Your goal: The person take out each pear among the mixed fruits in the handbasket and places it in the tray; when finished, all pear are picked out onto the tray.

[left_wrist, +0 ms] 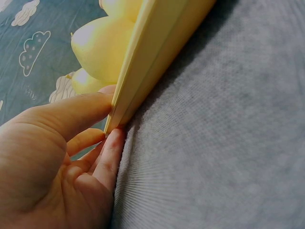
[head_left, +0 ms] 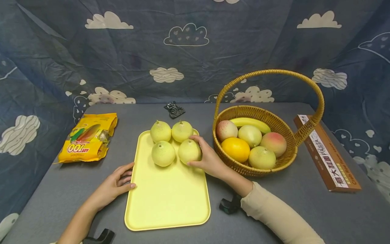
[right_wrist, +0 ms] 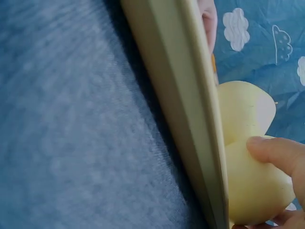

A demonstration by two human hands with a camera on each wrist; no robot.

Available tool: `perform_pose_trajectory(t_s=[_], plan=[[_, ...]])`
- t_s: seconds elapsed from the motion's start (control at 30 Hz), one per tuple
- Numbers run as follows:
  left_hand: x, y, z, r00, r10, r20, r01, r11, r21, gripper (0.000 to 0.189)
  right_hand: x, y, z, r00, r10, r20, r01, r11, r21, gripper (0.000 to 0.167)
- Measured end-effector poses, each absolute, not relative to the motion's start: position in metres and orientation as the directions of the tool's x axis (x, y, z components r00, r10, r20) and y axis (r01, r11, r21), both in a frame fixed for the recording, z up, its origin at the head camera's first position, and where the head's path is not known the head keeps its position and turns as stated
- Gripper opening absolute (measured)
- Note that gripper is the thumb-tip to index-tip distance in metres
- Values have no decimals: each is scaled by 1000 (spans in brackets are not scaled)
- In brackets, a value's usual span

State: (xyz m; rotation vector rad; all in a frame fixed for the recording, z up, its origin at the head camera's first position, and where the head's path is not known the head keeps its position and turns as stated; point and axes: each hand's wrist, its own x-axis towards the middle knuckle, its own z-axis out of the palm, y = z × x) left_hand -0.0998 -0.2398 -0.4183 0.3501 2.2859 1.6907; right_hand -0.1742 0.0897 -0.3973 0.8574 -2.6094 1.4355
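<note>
Four pale green pomelos stand close together at the far end of a yellow tray (head_left: 166, 203). My right hand (head_left: 210, 161) grips the near right pomelo (head_left: 188, 151), thumb on its near side and fingers around its far right side. In the right wrist view the thumb presses on this pomelo (right_wrist: 257, 186), beside another pomelo (right_wrist: 243, 109). My left hand (head_left: 114, 186) holds the tray's left edge; in the left wrist view its thumb (left_wrist: 81, 112) lies over the rim (left_wrist: 128, 90), with fingers against the outer side.
A wicker basket (head_left: 289, 157) with a tall handle stands right of the tray, holding a banana, peaches and other fruit. Further right lies a brown pasta box (head_left: 327, 154). A yellow snack bag (head_left: 86, 137) lies at the left. Behind the tray is a small black object (head_left: 174, 110).
</note>
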Motion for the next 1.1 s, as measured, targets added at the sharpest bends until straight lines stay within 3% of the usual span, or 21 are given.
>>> perform_pose_trajectory(t_s=[0.3,0.67,0.93,1.1], plan=[[-99,-241,-417,-934,349,-77,31,295,955,72,-175,79,-401,-851,-447,275,-492,499,-714,80],[-98,-240,-417,-935,345,-76,32,298,954,72,-171,77,-399,-836,-453,309,-520,472,-712,81],[-99,-239,-418,-937,343,-58,50,297,954,72,-147,111,-355,-797,-484,361,-574,424,-700,72],[-99,-238,-417,-938,339,-69,39,302,952,72,-132,148,-329,-759,-419,498,-646,391,-655,71]])
